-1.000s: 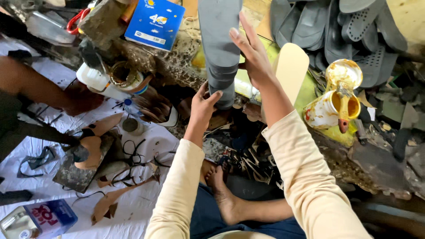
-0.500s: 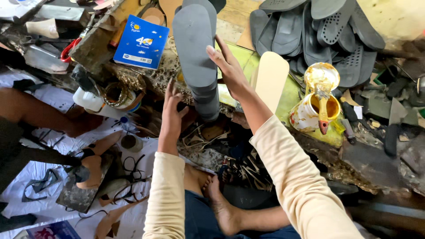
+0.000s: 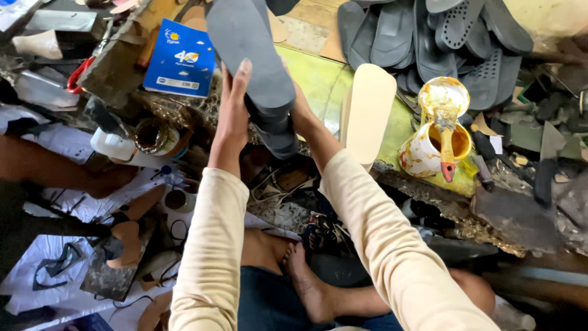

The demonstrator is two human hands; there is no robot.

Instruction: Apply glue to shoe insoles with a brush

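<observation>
A stack of dark grey rubber shoe soles [image 3: 251,55] is held upright in front of me. My left hand [image 3: 233,113] grips the stack's left edge, fingers pointing up. My right hand [image 3: 300,113] is behind the stack's right side, mostly hidden by it, holding it. Both arms wear cream sleeves. A cream-coloured sole [image 3: 367,110] stands just right of my right forearm on a green worktop [image 3: 321,79].
A glue-stained pot with a brush [image 3: 438,138] stands at right. More dark soles [image 3: 429,37] lie piled at the back. A blue box [image 3: 180,58] and a tin [image 3: 147,135] sit at left. Another person's leg [image 3: 55,168] lies at left. Scraps and straps litter the floor.
The stack of soles has risen and swung left in view, and both hands have closed in on its lower part, the right hand slipping behind it.
</observation>
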